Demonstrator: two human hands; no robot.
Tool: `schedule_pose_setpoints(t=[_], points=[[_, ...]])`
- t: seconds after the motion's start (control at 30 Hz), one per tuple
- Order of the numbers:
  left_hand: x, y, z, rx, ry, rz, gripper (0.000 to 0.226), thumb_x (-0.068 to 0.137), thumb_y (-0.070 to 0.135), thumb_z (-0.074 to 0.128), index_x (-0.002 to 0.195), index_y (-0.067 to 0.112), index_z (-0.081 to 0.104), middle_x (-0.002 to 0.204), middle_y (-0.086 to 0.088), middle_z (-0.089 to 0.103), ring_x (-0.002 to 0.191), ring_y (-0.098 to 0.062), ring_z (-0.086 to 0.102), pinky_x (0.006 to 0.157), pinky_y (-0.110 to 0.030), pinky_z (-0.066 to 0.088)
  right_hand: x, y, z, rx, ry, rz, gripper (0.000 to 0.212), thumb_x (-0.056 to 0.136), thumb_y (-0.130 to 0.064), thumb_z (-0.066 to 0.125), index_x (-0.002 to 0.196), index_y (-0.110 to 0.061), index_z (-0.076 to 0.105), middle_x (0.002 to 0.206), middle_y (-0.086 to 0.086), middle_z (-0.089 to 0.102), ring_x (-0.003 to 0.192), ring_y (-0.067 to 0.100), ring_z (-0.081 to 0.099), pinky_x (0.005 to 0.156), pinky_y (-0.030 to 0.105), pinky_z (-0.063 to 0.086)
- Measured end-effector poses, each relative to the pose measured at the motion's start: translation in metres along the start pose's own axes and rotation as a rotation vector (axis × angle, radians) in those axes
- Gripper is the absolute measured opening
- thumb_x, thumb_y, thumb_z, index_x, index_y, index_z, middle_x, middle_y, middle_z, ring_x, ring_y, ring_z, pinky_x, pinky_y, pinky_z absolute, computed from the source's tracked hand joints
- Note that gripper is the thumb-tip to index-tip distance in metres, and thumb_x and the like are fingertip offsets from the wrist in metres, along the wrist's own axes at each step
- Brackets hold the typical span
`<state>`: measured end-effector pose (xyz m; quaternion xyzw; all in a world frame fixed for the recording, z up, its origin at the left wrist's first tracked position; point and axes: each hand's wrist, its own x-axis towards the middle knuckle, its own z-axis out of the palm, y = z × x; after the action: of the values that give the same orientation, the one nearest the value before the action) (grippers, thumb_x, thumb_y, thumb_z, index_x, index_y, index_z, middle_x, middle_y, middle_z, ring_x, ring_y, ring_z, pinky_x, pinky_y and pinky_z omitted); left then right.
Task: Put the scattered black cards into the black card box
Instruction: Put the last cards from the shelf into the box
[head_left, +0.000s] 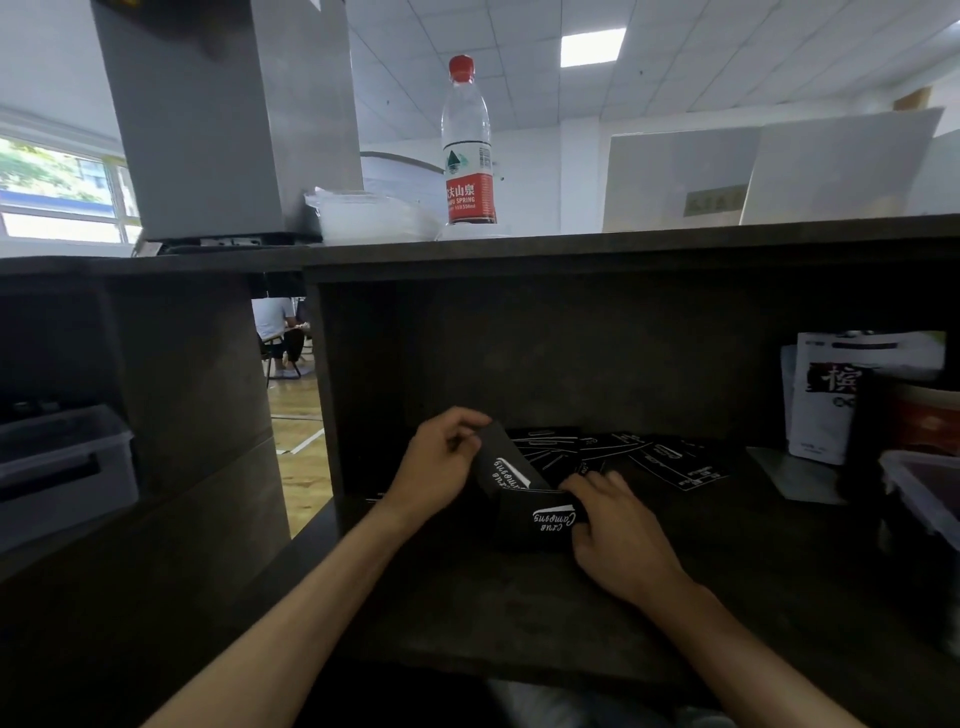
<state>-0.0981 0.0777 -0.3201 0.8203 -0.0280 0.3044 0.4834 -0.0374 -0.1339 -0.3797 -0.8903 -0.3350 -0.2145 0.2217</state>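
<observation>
Left hand (441, 462) pinching the raised black flap (501, 460) of the card box (535, 519), fingers curled round its upper edge. Right hand (618, 530) wrapped round the box body, thumb and fingers pressed on its right side, holding it down on the dark shelf (519, 613). Scattered black cards (639, 454) fanned out just behind the box, overlapping one another, white markings up — none in either hand yet.

Likely at the opening step, with the loading not yet begun. Risks from here, as a judgement:

- Flap bent back too hard and creased or torn at the hinge, since the pinch sits near its free edge.
- Box squeezed flat by the right-hand grip, narrowing the mouth so cards catch on the rim and buckle.
- Cards overlapped and lying flat on a dark surface — hard to lift by an edge, easy to push further back into the shelf instead of picking up.
- A card missed altogether, black on near-black in poor light.
- Gathered stack going in crooked, corners snagging on the box mouth.

White packet (826, 400) and plastic tub (919, 493) at the right near the far cards; a sweeping reach could knock them.
</observation>
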Motion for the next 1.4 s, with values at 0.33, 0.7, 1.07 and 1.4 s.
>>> schedule_pose_setpoints(t=[0.33,0.7,1.07,1.4], points=[[-0.028,-0.033,-0.009,0.077,-0.387,-0.027,0.022,0.095,0.007,0.057,0.105,0.021,0.07,0.1,0.006,0.074,0.099,-0.003,0.067,0.087,-0.018,0.049,-0.001,0.001,0.001,0.0,0.004,-0.004,0.051,0.083,-0.017,0.059,0.131,-0.028,0.05,0.134,-0.007,0.038,0.122,0.013,0.04,0.101,0.037,0.043],[0.031,-0.094,-0.035,0.889,-0.057,-0.362,0.047,0.094,0.053,0.049,0.129,0.023,0.056,0.131,-0.006,0.056,0.124,-0.028,0.049,0.106,-0.047,0.036,0.002,0.002,0.004,-0.065,0.022,0.001,0.04,0.084,-0.021,0.055,0.123,-0.03,0.049,0.118,-0.01,0.047,0.108,0.007,0.037,0.092,0.029,0.044],[0.018,-0.096,-0.04,0.707,-0.292,-0.118,0.055,0.089,0.027,0.062,0.141,0.034,0.045,0.153,0.005,0.035,0.143,-0.02,0.026,0.117,-0.043,0.02,0.001,0.0,0.002,-0.062,0.013,0.007,0.038,0.085,-0.019,0.055,0.121,-0.029,0.049,0.117,-0.01,0.048,0.109,0.007,0.038,0.092,0.027,0.043],[0.019,-0.084,-0.035,0.732,-0.356,-0.287,0.083,0.071,0.057,0.071,0.145,0.036,0.038,0.143,-0.001,0.045,0.135,-0.023,0.037,0.113,-0.043,0.031,0.001,-0.002,0.0,-0.066,0.02,0.004,0.037,0.085,-0.02,0.055,0.121,-0.029,0.05,0.116,-0.01,0.049,0.11,0.009,0.039,0.091,0.027,0.043]])
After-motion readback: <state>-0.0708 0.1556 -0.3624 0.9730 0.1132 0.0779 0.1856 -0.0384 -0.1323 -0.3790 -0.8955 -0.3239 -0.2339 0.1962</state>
